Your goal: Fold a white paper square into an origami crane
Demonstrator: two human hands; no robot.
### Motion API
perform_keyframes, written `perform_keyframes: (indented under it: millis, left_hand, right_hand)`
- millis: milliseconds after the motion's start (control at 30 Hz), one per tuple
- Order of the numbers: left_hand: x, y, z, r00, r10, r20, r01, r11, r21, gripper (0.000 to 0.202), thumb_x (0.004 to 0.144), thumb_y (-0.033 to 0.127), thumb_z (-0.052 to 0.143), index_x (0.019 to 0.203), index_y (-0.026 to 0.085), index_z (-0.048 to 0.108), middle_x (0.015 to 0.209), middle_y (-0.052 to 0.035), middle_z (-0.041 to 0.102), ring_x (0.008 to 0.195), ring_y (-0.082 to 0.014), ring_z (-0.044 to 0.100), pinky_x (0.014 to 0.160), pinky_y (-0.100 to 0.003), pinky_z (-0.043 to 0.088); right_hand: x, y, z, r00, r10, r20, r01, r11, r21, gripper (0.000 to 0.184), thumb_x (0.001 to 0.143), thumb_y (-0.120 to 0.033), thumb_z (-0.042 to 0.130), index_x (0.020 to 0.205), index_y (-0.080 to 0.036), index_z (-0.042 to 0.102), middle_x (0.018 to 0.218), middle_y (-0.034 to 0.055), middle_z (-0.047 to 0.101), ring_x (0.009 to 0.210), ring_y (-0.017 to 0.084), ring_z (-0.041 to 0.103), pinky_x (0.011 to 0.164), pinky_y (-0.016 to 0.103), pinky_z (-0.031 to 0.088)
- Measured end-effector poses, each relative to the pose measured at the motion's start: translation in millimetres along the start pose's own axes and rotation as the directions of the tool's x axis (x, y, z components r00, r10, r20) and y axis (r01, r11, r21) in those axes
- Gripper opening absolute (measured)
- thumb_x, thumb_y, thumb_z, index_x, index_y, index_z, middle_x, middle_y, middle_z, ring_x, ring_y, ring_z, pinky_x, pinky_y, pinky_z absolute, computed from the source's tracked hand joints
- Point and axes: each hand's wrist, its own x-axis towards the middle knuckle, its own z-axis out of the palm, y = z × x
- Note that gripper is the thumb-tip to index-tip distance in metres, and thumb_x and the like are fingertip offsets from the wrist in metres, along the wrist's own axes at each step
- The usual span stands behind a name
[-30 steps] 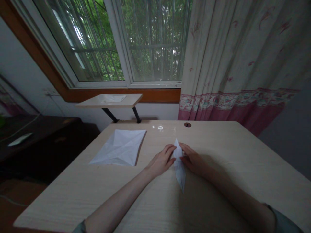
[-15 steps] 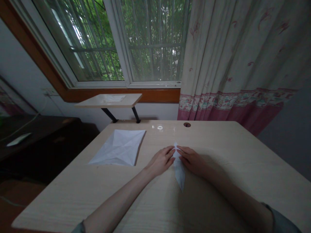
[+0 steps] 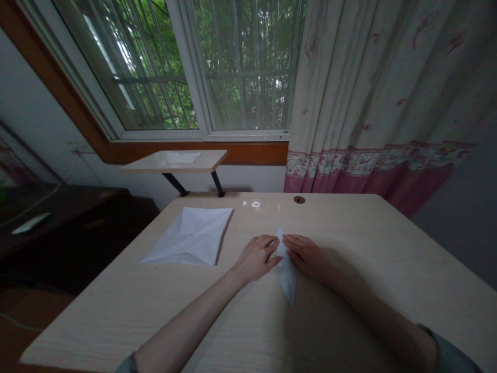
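A narrow strip of folded white paper [image 3: 288, 284] lies on the desk in front of me, its pointed lower end toward me. My left hand [image 3: 254, 259] is at its left edge, fingertips against the upper part and the thumb lower down on the paper. From the other side my right hand [image 3: 308, 257] presses its bent fingers along the right edge. Both hands hold the strip near its top, and part of it is hidden under the fingertips.
To the left lies a larger creased sheet of white paper [image 3: 194, 235]. A small raised shelf [image 3: 143, 165] with white paper on it stands at the desk's back left. A round cable hole [image 3: 298, 200] sits near the back edge of the desk [image 3: 349, 217].
My left thumb has moved slightly right onto the strip, and the fingertips at its top have shifted a little. The strip and the large sheet stay in place.
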Motion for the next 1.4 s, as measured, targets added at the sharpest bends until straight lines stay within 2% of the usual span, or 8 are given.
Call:
perform_keyframes:
  millis: [200, 367, 500, 633, 800, 1100, 1400]
  left_hand:
    - [0.3, 0.8, -0.2, 1.000, -0.002, -0.002, 0.002, 1.000, 0.028, 0.040, 0.098, 0.043, 0.050, 0.131, 0.021, 0.058, 0.132, -0.0091, 0.061, 0.120, -0.0260, 0.055, 0.101, -0.043, 0.044]
    - [0.9, 3.5, -4.0, 1.000, -0.009, 0.000, 0.009, 1.000, 0.030, 0.037, 0.099, 0.040, 0.049, 0.129, 0.020, 0.059, 0.130, -0.0084, 0.062, 0.118, -0.0252, 0.056, 0.101, -0.042, 0.044]
    - [1.4, 5.5, -6.4, 1.000, -0.026, 0.003, 0.025, 0.999, 0.028, 0.036, 0.099, 0.039, 0.049, 0.127, 0.019, 0.060, 0.129, -0.0086, 0.063, 0.118, -0.0252, 0.057, 0.101, -0.042, 0.044]
    - [1.5, 4.7, -5.6, 1.000, -0.022, 0.004, 0.022, 0.999, 0.028, 0.037, 0.099, 0.041, 0.050, 0.128, 0.019, 0.059, 0.129, -0.0081, 0.063, 0.118, -0.0252, 0.056, 0.100, -0.041, 0.045]
    - [1.4, 2.9, -3.7, 1.000, -0.022, -0.001, 0.022, 0.999, 0.027, 0.039, 0.098, 0.042, 0.051, 0.129, 0.019, 0.059, 0.130, -0.0083, 0.063, 0.119, -0.0252, 0.056, 0.100, -0.041, 0.045]
    - [2.1, 4.5, -4.5, 0.999, -0.025, -0.020, 0.026, 0.999, 0.047, 0.035, 0.100, 0.038, 0.049, 0.128, 0.021, 0.060, 0.128, -0.0066, 0.065, 0.117, -0.0230, 0.058, 0.099, -0.040, 0.046]
    - [1.6, 3.8, -3.4, 0.999, -0.024, -0.030, 0.024, 0.999, 0.023, 0.035, 0.100, 0.036, 0.049, 0.127, 0.018, 0.061, 0.128, -0.0066, 0.065, 0.116, -0.0231, 0.058, 0.100, -0.040, 0.046]
  right_hand:
    - [3.2, -6.3, -3.1, 0.994, 0.071, -0.088, -0.074, 0.997, -0.026, 0.036, 0.097, -0.031, 0.045, 0.129, -0.017, 0.055, 0.129, 0.0156, 0.061, 0.119, 0.028, 0.055, 0.102, 0.051, 0.045]
    - [6.3, -13.0, -9.4, 0.981, 0.154, -0.114, -0.159, 0.987, -0.035, 0.018, 0.098, -0.031, 0.045, 0.095, -0.018, 0.057, 0.097, 0.0110, 0.062, 0.092, 0.025, 0.056, 0.082, 0.043, 0.049]
    - [6.3, -13.7, -11.3, 0.990, 0.130, -0.050, -0.134, 0.988, -0.080, 0.020, 0.096, -0.031, 0.050, 0.079, -0.021, 0.052, 0.085, 0.0058, 0.057, 0.083, 0.023, 0.052, 0.076, 0.039, 0.045]
    - [6.2, -14.7, -11.4, 0.994, 0.112, -0.007, -0.112, 0.993, -0.032, 0.017, 0.094, -0.028, 0.053, 0.079, -0.021, 0.050, 0.086, 0.0045, 0.056, 0.083, 0.021, 0.051, 0.074, 0.036, 0.044]
    - [7.0, -17.8, -12.9, 0.990, 0.140, -0.013, -0.140, 0.990, 0.013, 0.013, 0.093, -0.026, 0.054, 0.081, -0.021, 0.051, 0.087, 0.0044, 0.057, 0.084, 0.020, 0.052, 0.076, 0.035, 0.045]
    - [6.1, -12.5, -9.5, 0.993, 0.115, -0.025, -0.118, 0.984, -0.137, 0.025, 0.097, -0.033, 0.051, 0.075, -0.021, 0.054, 0.084, 0.0054, 0.058, 0.083, 0.021, 0.053, 0.075, 0.036, 0.045]
    - [5.6, -11.2, -8.9, 0.996, 0.088, 0.008, -0.088, 0.994, -0.064, 0.024, 0.100, -0.027, 0.044, 0.080, -0.020, 0.055, 0.087, 0.0059, 0.060, 0.085, 0.021, 0.055, 0.078, 0.035, 0.048]
